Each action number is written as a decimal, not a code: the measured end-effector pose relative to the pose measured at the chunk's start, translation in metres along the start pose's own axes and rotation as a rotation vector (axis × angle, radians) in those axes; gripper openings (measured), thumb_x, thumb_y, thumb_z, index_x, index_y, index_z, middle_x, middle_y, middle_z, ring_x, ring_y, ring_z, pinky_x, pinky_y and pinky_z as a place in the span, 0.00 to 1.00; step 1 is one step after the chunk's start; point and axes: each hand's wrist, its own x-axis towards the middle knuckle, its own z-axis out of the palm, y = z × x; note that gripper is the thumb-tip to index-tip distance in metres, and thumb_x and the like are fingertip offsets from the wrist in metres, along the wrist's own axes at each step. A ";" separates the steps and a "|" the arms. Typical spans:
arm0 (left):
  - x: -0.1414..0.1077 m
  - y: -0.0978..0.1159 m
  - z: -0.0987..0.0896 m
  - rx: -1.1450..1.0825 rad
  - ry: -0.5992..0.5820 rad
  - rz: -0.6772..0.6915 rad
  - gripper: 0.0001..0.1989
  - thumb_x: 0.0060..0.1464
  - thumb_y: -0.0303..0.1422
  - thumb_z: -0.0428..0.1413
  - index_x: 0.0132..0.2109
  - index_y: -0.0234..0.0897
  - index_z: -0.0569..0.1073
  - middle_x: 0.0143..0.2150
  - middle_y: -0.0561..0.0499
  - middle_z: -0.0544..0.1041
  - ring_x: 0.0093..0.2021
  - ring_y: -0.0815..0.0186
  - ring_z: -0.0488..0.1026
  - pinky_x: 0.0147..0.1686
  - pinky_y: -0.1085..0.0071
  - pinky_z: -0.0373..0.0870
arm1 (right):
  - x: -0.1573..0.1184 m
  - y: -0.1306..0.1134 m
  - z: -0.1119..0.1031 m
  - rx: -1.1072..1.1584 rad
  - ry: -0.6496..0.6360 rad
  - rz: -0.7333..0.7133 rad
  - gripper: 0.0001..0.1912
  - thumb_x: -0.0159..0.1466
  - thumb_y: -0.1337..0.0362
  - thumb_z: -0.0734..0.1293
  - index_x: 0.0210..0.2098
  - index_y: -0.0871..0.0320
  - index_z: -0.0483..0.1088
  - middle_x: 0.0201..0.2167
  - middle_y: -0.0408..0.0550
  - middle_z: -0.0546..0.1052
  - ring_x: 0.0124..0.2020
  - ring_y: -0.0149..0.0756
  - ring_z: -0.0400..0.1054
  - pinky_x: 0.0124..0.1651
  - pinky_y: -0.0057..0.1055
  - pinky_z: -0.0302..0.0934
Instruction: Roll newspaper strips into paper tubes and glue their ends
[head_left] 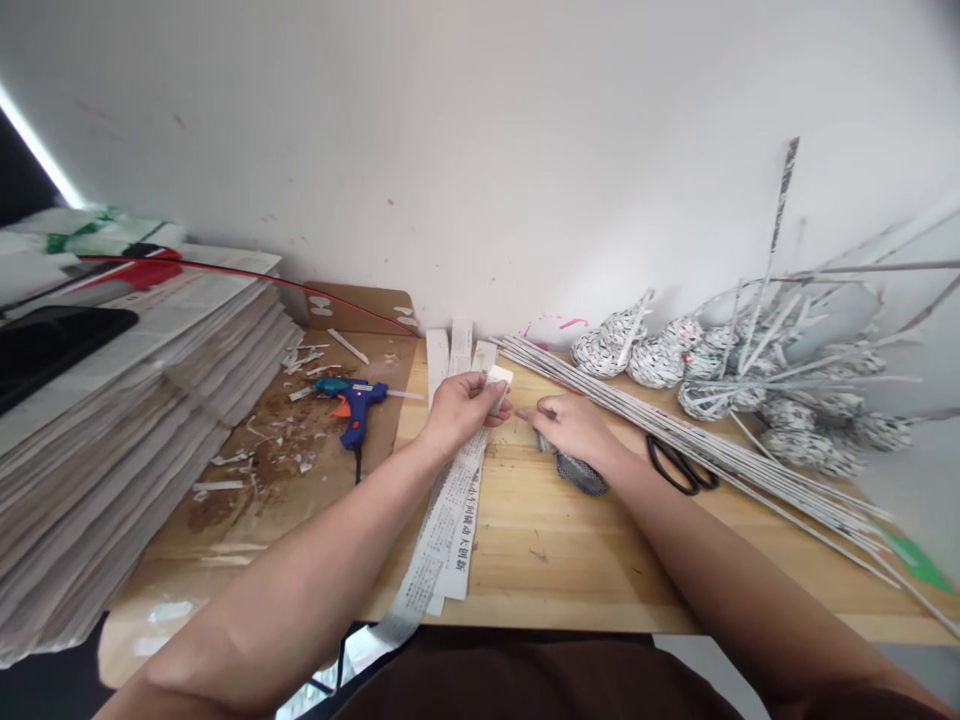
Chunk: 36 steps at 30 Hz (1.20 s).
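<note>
Near the middle of the table, my left hand [469,405] is closed on the top end of a newspaper strip [431,565], whose white tip shows above the fingers. The strip runs down past the table's front edge. Other paper strips [460,570] lie flat beneath it. To the right, my right hand [571,425] is closed, with a small dark tip showing at the fingers; what it holds is too small to name. Just below that hand, a grey mesh-like thing [581,474] rests on the wood.
A blue glue gun [360,402] and paper scraps [234,470] lie on cardboard at left, beside a tall newspaper stack [150,400]. Paper rods [697,450], black-handled scissors [679,466] and woven paper shapes [656,360] are at right. A wall [465,150] stands behind.
</note>
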 end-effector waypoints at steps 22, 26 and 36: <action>0.007 -0.005 -0.006 0.103 0.025 0.004 0.13 0.51 0.41 0.60 0.29 0.35 0.73 0.24 0.52 0.77 0.24 0.67 0.74 0.26 0.72 0.72 | 0.041 -0.017 0.023 1.303 -0.202 -0.022 0.16 0.55 0.51 0.73 0.32 0.59 0.78 0.26 0.46 0.76 0.29 0.32 0.69 0.28 0.27 0.56; 0.006 -0.005 -0.005 0.122 0.020 0.003 0.13 0.50 0.42 0.60 0.30 0.35 0.74 0.25 0.52 0.76 0.24 0.67 0.74 0.26 0.73 0.72 | 0.045 -0.014 0.025 1.311 -0.191 -0.024 0.15 0.55 0.52 0.73 0.31 0.59 0.78 0.23 0.45 0.76 0.27 0.31 0.68 0.27 0.27 0.55; 0.008 -0.005 -0.008 0.031 0.019 -0.068 0.15 0.49 0.43 0.62 0.32 0.33 0.75 0.27 0.49 0.78 0.25 0.69 0.74 0.25 0.75 0.70 | 0.046 -0.010 0.022 1.356 -0.293 -0.008 0.16 0.53 0.53 0.75 0.34 0.59 0.79 0.26 0.45 0.77 0.28 0.31 0.69 0.27 0.26 0.56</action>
